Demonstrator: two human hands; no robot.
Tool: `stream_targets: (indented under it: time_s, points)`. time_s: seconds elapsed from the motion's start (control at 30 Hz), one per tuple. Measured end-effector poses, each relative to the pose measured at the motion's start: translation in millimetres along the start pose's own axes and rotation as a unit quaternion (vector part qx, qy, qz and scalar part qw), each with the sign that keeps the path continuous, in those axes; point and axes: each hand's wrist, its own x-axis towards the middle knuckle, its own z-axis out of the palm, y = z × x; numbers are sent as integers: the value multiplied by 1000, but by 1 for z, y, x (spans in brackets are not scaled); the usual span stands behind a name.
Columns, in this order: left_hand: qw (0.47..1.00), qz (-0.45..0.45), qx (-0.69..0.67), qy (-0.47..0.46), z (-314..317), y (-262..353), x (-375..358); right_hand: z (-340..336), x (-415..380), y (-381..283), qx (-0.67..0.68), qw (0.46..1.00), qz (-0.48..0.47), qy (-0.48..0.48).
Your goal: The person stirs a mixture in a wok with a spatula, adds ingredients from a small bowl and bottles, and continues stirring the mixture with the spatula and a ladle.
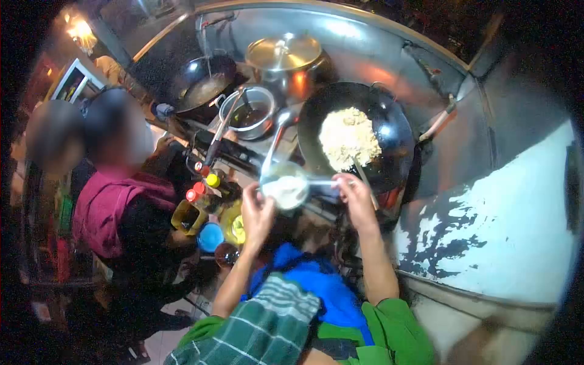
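Note:
My left hand (258, 213) grips the side of a small clear container (266, 174) with white contents, perhaps powder. The fingers of my right hand (356, 198) are closed on the handle of a spoon (322, 182), whose far end reaches over the container; its bowl is hard to make out. Just beyond my right hand stands a large black wok (398, 131) holding a pale heap of food (350, 137), likely rice. A spatula (364, 176) leans in the wok, its handle pointing toward me.
A lidded metal pot (283, 56), a grey pot of dark liquid (267, 97) and a smaller wok (225, 67) stand at the back. A ladle (280, 131) lies between. Several bottles (198, 190) and a blue bowl (211, 236) sit left. Another person (131, 207) stands at the left.

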Motion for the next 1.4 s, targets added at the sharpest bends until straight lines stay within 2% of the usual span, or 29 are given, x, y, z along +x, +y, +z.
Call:
stream_targets:
  time_s: [0.03, 0.1, 0.13, 0.17, 0.23, 0.3, 0.33, 0.37, 0.4, 0.43, 0.57, 0.63, 0.67, 0.7, 0.8, 0.83, 0.87, 0.9, 0.97, 1.0, 1.03, 1.13, 1.17, 1.23, 1.27, 1.3, 1.33, 1.37, 1.4]
  points:
    - [1000, -14, -20, -4, 0, -3, 5, -7, 9, 2, 74, 997, 2, 34]
    - [1000, 12, -4, 17, -1, 0, 9, -26, 17, -2, -18, 989, -55, 138]
    - [1000, -14, -9, 1, -4, 5, 11, -30, 21, -1, -113, 960, -170, 193]
    - [997, -20, -73, 1, -5, 11, 9, -37, 16, 0, -116, 958, -172, 199]
    - [1000, -25, 4, -14, -8, 11, 11, -27, -12, -28, -193, 962, -118, 156]
    - [999, -36, -21, -15, -4, 21, 7, 4, -25, -26, -88, 984, -135, 80]
    - [999, 44, 29, -8, -2, 23, 7, 16, -25, -26, -224, 960, -164, 43]
    - [989, 124, 80, -3, 0, 26, 5, 28, -19, -14, -293, 919, -263, 19]
    - [995, 65, 67, -28, 1, 37, 0, 40, -18, -7, -345, 896, -279, -11]
    - [995, 68, 60, -38, 2, 47, -3, 46, -18, -1, -396, 868, -296, -41]
    - [995, 79, 43, -40, 7, 43, -4, 45, -16, 17, -408, 866, -282, -57]
    - [993, 97, 51, -36, 5, 39, -2, 39, -14, 11, -221, 969, -111, -19]
    - [997, 56, 7, -44, 9, 23, 1, 33, -13, 5, -187, 980, -64, -30]
    - [998, 15, -38, -52, 10, 15, 4, 26, -6, 16, -107, 993, -46, -27]
    - [999, -2, -37, -25, 9, 17, 14, 6, 10, 11, -54, 997, -57, 12]
    - [999, -16, -34, -17, 8, 17, 17, 2, 5, -10, 4, 999, 17, 33]
    - [999, 54, 0, 1, 8, 13, 20, -10, 13, -2, 53, 997, -2, 63]
    - [999, -18, -50, -9, 7, 13, 22, -16, 18, 1, 101, 990, -20, 94]
    - [1000, 19, -2, -11, 1, 14, 23, -30, 19, 7, -125, 962, -151, 189]
    - [997, -26, -77, -9, 2, 19, 19, -31, 10, 1, -128, 966, -132, 182]
    - [997, -42, -65, -23, -1, 15, 19, -29, -4, -8, -132, 970, -111, 174]
    - [999, -2, -42, -9, 1, 1, 14, 10, -26, -13, -105, 980, -135, 99]
    - [999, 33, -27, -21, 1, -3, 12, 20, -25, -7, -151, 975, -159, 31]
    - [998, 62, -9, -29, 1, -6, 6, 34, -29, -15, -305, 918, -224, -122]
    - [997, 38, -62, -35, -1, -7, 3, 36, -33, -20, -278, 939, -147, -140]
    - [993, 14, -113, -36, -6, -6, -1, 29, -35, -16, -278, 940, -174, -92]
    - [993, -21, -108, -42, -17, 11, -7, 20, -37, -10, -190, 973, -131, -18]
    - [994, 10, -107, -29, -28, 12, -12, 0, -33, -4, -285, 948, -133, 57]
    - [992, -20, -124, -31, -40, 7, -18, -17, -34, -9, -484, 841, -210, 117]
